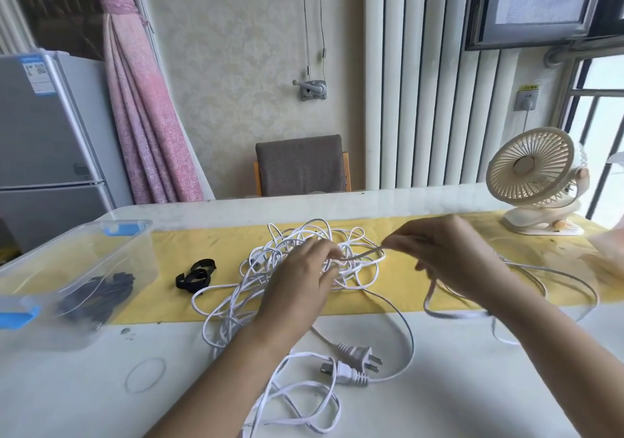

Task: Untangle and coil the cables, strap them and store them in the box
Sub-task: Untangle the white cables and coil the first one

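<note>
A tangle of white cables [297, 255] lies on the yellow runner in the middle of the table. My left hand [300, 279] rests on the tangle and pinches a strand at its centre. My right hand [449, 255] is raised to the right and pinches the same taut white strand between thumb and fingers; a loose loop hangs below it. Two white plugs [354, 363] lie near the front edge. Black straps [197, 275] lie left of the tangle. A clear plastic box [67, 285] with blue clips stands at the left, with a dark cable bundle inside.
A cream desk fan [537, 181] stands at the back right of the table. A thin rubber band [145, 375] lies at the front left. More white cable loops trail off the front edge. A chair [300, 167] sits behind the table and a fridge [44, 153] stands at the left.
</note>
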`<state>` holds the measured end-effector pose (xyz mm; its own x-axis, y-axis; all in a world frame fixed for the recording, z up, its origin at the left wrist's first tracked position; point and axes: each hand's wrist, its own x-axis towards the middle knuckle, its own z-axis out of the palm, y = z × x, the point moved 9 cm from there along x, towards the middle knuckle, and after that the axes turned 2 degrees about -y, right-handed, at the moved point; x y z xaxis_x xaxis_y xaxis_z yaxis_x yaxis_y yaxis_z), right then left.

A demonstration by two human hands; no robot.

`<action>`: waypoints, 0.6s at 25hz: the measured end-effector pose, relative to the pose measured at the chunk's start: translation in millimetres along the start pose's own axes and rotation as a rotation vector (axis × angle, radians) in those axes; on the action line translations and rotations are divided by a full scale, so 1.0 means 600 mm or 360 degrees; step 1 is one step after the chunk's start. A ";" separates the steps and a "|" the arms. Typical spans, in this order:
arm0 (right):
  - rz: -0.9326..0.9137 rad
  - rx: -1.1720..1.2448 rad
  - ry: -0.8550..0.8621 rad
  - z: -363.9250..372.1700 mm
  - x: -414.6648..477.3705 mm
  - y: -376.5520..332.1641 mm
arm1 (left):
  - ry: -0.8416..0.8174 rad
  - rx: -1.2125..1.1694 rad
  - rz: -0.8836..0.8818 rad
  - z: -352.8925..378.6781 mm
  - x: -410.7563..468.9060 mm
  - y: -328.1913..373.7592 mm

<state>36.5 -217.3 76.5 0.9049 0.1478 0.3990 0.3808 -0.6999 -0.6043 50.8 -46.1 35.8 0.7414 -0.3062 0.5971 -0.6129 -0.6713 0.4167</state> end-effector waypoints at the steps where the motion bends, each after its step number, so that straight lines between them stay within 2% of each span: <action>1: 0.0111 -0.0171 0.0096 -0.022 0.004 0.022 | 0.0029 0.0037 -0.0084 -0.006 0.001 -0.014; 5: 0.0602 -0.0714 0.0364 -0.101 -0.004 0.125 | 0.0122 0.0171 -0.0400 -0.038 -0.001 -0.052; 7: 0.0801 -0.0889 0.0346 -0.112 -0.014 0.158 | -0.0063 0.0401 -0.0545 -0.036 -0.004 -0.064; 9: 0.0876 -0.1090 0.0169 -0.089 -0.020 0.165 | -0.0279 0.0701 -0.0590 -0.026 -0.008 -0.068; 11: 0.0734 -0.1319 -0.0041 -0.047 -0.014 0.146 | -0.0385 0.0880 -0.0586 -0.014 -0.013 -0.070; 13: 0.0415 -0.1400 -0.0161 0.005 0.000 0.111 | -0.0438 0.0945 -0.0560 0.000 -0.018 -0.068; 15: 0.0143 -0.1032 -0.0250 0.062 0.005 0.075 | -0.0451 0.0917 -0.0519 0.014 -0.019 -0.064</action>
<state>63.3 -222.4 24.7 0.9633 0.1348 0.2320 0.1557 -0.9850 -0.0742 68.2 -22.6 7.4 0.9525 -0.1402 0.2703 -0.1645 -0.9839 0.0692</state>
